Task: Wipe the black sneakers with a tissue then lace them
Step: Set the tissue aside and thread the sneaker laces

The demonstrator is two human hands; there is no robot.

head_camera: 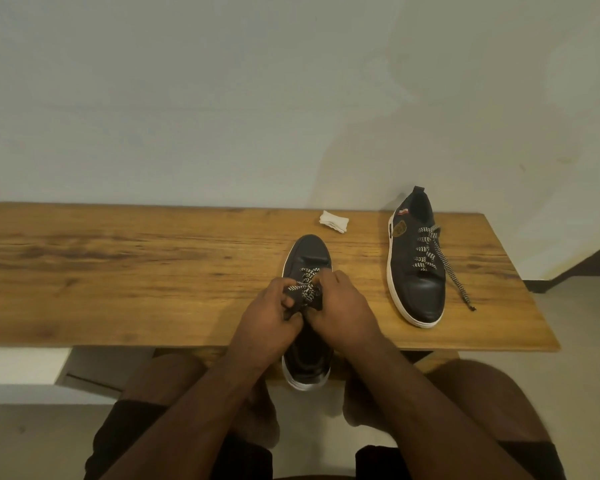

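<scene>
A black sneaker (308, 254) with a white sole lies lengthwise on the wooden bench (118, 271), toe pointing away, heel hanging over the front edge. My left hand (271, 317) and my right hand (343, 306) sit close together over its tongue, each pinching the black-and-white lace (305, 287). A second black sneaker (416, 271) lies to the right, toe toward me, laced, with one lace end (456, 275) trailing onto the wood. A folded white tissue (334, 221) rests near the bench's back edge.
A pale wall rises right behind the bench. The bench's right end (534, 306) stops just past the second sneaker. My knees sit below the front edge. A white box shape (84, 368) stands under the bench at the left.
</scene>
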